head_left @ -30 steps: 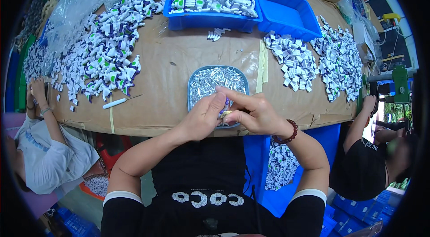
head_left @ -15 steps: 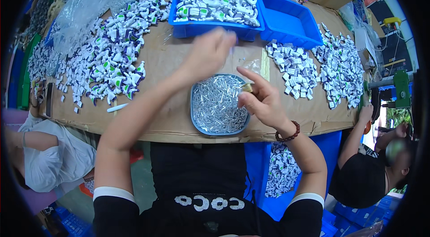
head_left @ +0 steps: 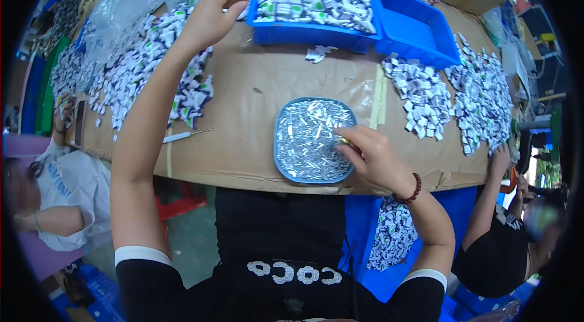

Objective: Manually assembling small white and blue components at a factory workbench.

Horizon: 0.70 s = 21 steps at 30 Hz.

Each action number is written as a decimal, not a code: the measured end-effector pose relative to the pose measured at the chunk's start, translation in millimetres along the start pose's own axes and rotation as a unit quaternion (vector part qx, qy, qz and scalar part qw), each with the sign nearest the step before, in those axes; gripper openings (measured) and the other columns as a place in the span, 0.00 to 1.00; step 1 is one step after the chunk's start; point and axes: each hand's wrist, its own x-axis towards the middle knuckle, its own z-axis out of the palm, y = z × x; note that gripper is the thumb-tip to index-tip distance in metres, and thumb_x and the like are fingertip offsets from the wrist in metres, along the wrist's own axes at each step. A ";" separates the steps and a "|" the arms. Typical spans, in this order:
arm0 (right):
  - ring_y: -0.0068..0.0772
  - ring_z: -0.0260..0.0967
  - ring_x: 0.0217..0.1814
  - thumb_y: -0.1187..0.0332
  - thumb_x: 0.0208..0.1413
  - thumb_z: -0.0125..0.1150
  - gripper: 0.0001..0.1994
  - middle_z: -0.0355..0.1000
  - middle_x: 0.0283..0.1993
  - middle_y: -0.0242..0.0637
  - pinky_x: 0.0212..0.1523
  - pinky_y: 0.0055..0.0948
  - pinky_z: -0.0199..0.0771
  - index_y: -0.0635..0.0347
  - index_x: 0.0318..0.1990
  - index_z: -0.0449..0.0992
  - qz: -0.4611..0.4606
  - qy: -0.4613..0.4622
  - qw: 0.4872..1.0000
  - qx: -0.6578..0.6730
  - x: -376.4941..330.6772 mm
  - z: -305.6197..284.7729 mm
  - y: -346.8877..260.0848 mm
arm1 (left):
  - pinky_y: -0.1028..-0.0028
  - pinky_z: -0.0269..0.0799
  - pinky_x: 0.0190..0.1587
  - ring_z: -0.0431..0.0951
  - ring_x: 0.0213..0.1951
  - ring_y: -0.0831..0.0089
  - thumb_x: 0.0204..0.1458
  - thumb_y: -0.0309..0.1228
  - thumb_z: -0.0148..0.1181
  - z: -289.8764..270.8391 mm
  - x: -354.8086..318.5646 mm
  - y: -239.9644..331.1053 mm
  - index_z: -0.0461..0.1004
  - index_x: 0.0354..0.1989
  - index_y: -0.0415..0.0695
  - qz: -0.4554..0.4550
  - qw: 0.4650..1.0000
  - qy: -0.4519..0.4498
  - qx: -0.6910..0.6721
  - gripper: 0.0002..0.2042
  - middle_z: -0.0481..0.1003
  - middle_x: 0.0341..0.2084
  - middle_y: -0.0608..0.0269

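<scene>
My left hand is raised over the upper edge of the left pile of white figure parts with green and purple marks. Its fingers are loosely bent, the thumb a little apart, and nothing shows between them. My right hand reaches over the right side of a blue-grey tray full of thin silver metal pins. Its thumb and fingers are pinched on a small brass-coloured piece, mostly hidden by the fingers. A loose white part lies on the brown table covering before the blue bin.
A blue bin heaped with figure parts stands at the back, touching a second blue bin. Small white pieces are piled at the right. A white-handled pointed tool lies at the left front. Other people sit at both sides.
My left hand has swung left from in front of the blue bin to the left pile, and the loose white part is now visible. My right hand has lowered toward the pins.
</scene>
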 end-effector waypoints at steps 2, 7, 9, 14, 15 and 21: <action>0.39 0.70 0.31 0.76 0.42 0.60 0.12 0.69 0.31 0.38 0.30 0.31 0.71 0.60 0.37 0.73 -0.063 -0.010 0.993 -0.097 1.3 4.9 3.0 | 0.72 0.68 0.41 0.76 0.37 0.68 0.51 0.31 0.53 -17.6 -20.5 -8.8 0.73 0.39 0.38 -0.017 0.999 -0.044 0.025 0.11 0.76 0.34 0.55; 0.37 0.68 0.34 0.75 0.40 0.56 0.09 0.65 0.30 0.36 0.29 0.32 0.70 0.59 0.33 0.72 -0.065 -0.052 0.982 -0.172 3.2 21.6 1.7 | 0.68 0.66 0.44 0.72 0.40 0.61 0.42 0.25 0.59 -28.7 -74.1 -27.5 0.73 0.35 0.39 0.015 0.972 -0.173 0.156 0.10 0.74 0.32 0.54; 0.36 0.67 0.34 0.74 0.41 0.55 0.08 0.65 0.30 0.35 0.28 0.31 0.70 0.59 0.33 0.71 -0.074 -0.049 0.975 -0.204 6.1 24.7 2.2 | 0.68 0.64 0.45 0.69 0.42 0.60 0.40 0.24 0.59 -27.2 -91.8 -22.8 0.73 0.36 0.42 0.043 0.949 -0.206 0.233 0.12 0.73 0.34 0.57; 0.35 0.67 0.34 0.74 0.41 0.54 0.06 0.64 0.28 0.35 0.27 0.30 0.70 0.60 0.30 0.70 -0.080 -0.064 0.970 -0.220 6.7 25.1 4.5 | 0.64 0.62 0.44 0.64 0.45 0.62 0.37 0.22 0.58 -17.2 -121.1 -25.6 0.73 0.36 0.50 0.116 0.911 -0.216 0.331 0.15 0.69 0.36 0.63; 0.34 0.67 0.34 0.74 0.40 0.54 0.06 0.64 0.28 0.35 0.27 0.30 0.70 0.60 0.29 0.70 -0.086 -0.065 0.970 -0.219 6.8 24.6 4.3 | 0.64 0.62 0.44 0.64 0.45 0.62 0.37 0.22 0.57 -15.5 -122.1 -28.7 0.73 0.36 0.50 0.119 0.909 -0.220 0.332 0.14 0.68 0.37 0.63; 0.35 0.66 0.34 0.74 0.40 0.54 0.07 0.63 0.30 0.36 0.28 0.31 0.70 0.60 0.30 0.69 -0.109 -0.066 0.967 -0.222 9.3 26.0 4.2 | 0.64 0.61 0.42 0.64 0.44 0.62 0.34 0.23 0.58 -11.1 -111.5 -32.0 0.72 0.32 0.50 0.161 0.896 -0.240 0.338 0.13 0.67 0.34 0.62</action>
